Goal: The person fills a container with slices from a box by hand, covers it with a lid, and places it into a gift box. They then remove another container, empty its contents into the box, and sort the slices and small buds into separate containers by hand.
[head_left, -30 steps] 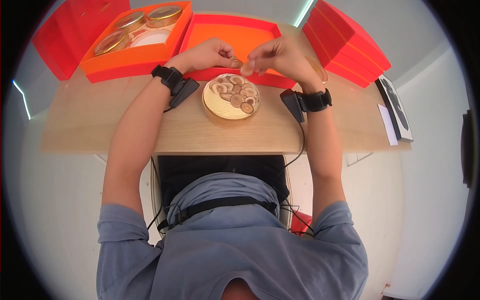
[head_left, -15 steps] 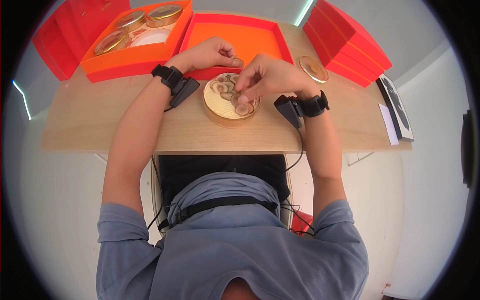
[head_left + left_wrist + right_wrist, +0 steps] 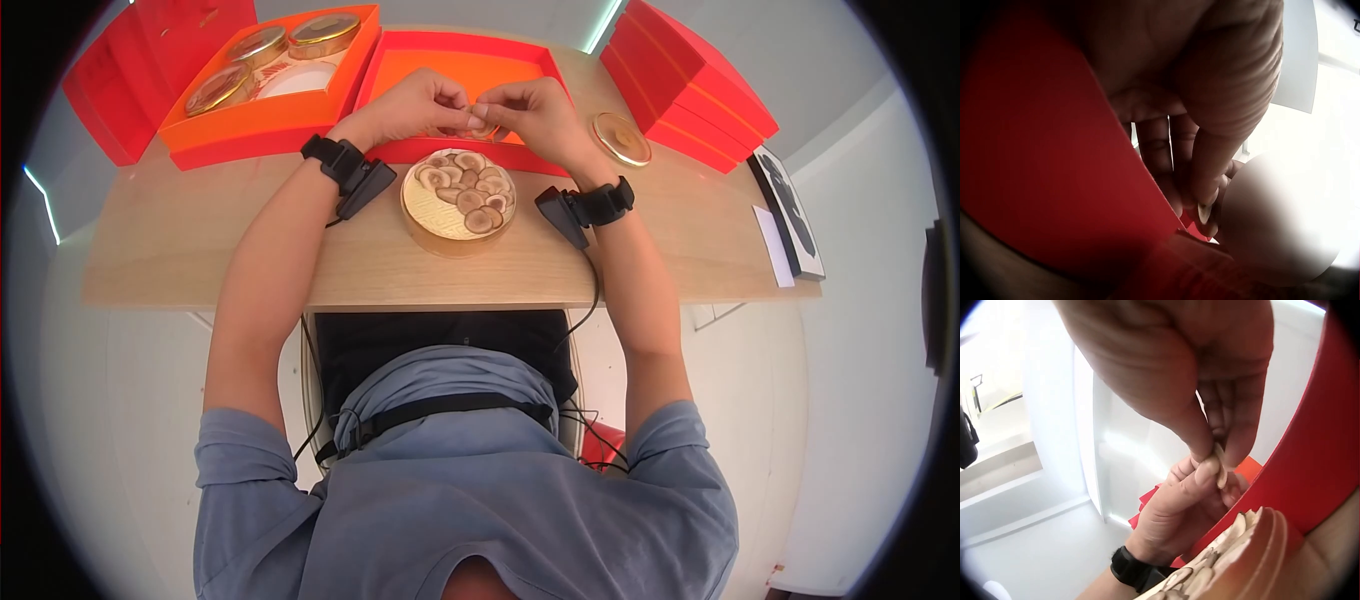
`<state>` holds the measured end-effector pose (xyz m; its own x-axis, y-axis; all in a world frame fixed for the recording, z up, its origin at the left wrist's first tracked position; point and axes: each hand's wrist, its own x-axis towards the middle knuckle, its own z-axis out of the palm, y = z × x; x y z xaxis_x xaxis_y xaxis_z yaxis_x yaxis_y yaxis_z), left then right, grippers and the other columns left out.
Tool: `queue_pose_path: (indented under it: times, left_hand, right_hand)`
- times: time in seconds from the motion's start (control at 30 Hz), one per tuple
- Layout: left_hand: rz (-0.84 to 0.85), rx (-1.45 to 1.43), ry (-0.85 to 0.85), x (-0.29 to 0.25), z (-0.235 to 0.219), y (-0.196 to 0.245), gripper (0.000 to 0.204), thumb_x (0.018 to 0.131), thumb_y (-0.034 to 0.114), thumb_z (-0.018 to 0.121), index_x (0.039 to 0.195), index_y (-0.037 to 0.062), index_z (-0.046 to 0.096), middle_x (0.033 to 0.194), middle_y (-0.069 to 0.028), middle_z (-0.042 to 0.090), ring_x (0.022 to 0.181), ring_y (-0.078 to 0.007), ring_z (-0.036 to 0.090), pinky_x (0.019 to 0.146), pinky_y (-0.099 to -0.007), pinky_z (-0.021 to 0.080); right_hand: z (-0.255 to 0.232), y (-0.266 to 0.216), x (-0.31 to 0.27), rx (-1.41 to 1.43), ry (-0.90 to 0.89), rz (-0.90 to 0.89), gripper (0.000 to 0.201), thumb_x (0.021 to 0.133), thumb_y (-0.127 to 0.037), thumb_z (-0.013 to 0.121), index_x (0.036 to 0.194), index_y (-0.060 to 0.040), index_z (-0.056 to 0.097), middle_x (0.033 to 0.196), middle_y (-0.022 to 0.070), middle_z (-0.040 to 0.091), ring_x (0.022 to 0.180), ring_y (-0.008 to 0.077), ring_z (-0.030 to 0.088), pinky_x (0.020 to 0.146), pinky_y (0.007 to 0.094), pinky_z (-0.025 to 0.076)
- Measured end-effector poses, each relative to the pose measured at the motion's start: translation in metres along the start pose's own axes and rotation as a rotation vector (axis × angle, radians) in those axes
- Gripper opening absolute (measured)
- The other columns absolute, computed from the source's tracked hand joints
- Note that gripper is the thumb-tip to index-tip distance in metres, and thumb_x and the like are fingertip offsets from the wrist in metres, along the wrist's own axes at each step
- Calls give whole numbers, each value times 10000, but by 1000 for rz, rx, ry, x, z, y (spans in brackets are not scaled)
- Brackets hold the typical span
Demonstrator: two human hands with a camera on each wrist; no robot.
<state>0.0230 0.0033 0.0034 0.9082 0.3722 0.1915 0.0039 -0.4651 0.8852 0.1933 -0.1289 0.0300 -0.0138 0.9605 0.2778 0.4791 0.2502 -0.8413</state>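
"Quickly, what'd changed?"
"R hand (image 3: 546, 116) had left the round tin (image 3: 452, 243), met L hand (image 3: 408, 108); both pinched a slice (image 3: 1221, 477)."
"And tin?"
"On table (image 3: 200, 250) nr red tray (image 3: 530, 157), slices (image 3: 469, 201) only part-covering it."

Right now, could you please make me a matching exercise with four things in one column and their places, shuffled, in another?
1. Round gold tin of brown slices
2. Round gold-rimmed lid
3. Deep orange-and-red box of gold-lidded tins
4. Thin pale slice

A. At the fingertips of the left hand and right hand
B. Beside the stacked red boxes
C. In front of the shallow red box with orange inside
D. At the table's far left

Pairs: 1-C, 2-B, 3-D, 4-A.
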Motion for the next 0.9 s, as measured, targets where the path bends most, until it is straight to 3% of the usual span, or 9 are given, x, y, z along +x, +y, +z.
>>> queue_pose_path:
  times: [0.1, 0.2, 0.3, 0.4, 0.6, 0.7, 0.8, 0.9]
  left_hand:
    - [-10, -30, 3, -1, -1, 2, 196, 881, 187, 712, 791, 19, 666, 734, -22, 657, 702, -84, 618, 653, -226, 499]
    - [-30, -35, 28, -1, -4, -2, 218, 885, 209, 708, 790, 16, 666, 729, -30, 658, 693, -89, 622, 651, -231, 503]
    - [-43, -10, 46, 1, -8, -6, 232, 891, 224, 700, 792, 17, 665, 729, -36, 662, 692, -95, 631, 652, -236, 511]
    - [-41, -37, 62, -1, -6, -5, 241, 902, 233, 687, 786, 23, 661, 728, -38, 664, 695, -100, 641, 652, -235, 516]
    - [-89, -17, 42, 2, -6, -11, 285, 935, 260, 646, 762, 33, 648, 725, -35, 660, 706, -99, 646, 636, -230, 513]
    - [-86, -24, 75, 4, -6, -18, 323, 963, 272, 603, 742, 38, 625, 703, -33, 641, 662, -101, 619, 605, -233, 497]
    - [-107, 34, 79, 5, -6, -14, 388, 995, 315, 539, 720, 44, 581, 672, -26, 596, 628, -111, 575, 597, -245, 475]
    - [-91, 118, 51, 5, -5, -12, 457, 1019, 382, 469, 709, 53, 534, 665, -20, 552, 648, -120, 545, 626, -259, 460]
  right_hand:
    - [-3, 1, 0, -185, 141, -42, 188, 866, -139, 711, 936, 35, 714, 784, 77, 705, 693, 99, 652, 630, 242, 547]
    - [-7, -2, 1, -173, 167, -20, 167, 855, -121, 718, 918, 33, 715, 753, 78, 700, 663, 98, 651, 611, 249, 549]
    - [-2, -18, -6, -124, 45, 34, 155, 828, -108, 734, 897, 29, 715, 731, 80, 697, 638, 89, 648, 582, 255, 534]
    - [3, -25, -10, -88, 77, 3, 140, 805, -73, 730, 895, 34, 721, 739, 93, 701, 641, 97, 652, 572, 263, 528]
    - [2, -2, -2, -411, 211, -84, 174, 782, -45, 711, 924, 55, 714, 767, 159, 702, 686, 191, 669, 646, 311, 535]
    - [-1, 16, 4, -421, 130, -15, 189, 789, -64, 712, 934, 57, 712, 798, 173, 704, 717, 214, 670, 679, 318, 530]
    - [3, 22, 6, -454, 76, -37, 202, 801, -72, 705, 952, 61, 707, 811, 183, 703, 711, 213, 669, 676, 318, 530]
    - [7, 21, 6, -334, 138, -15, 222, 819, -80, 704, 991, 61, 699, 811, 149, 709, 709, 182, 663, 667, 309, 535]
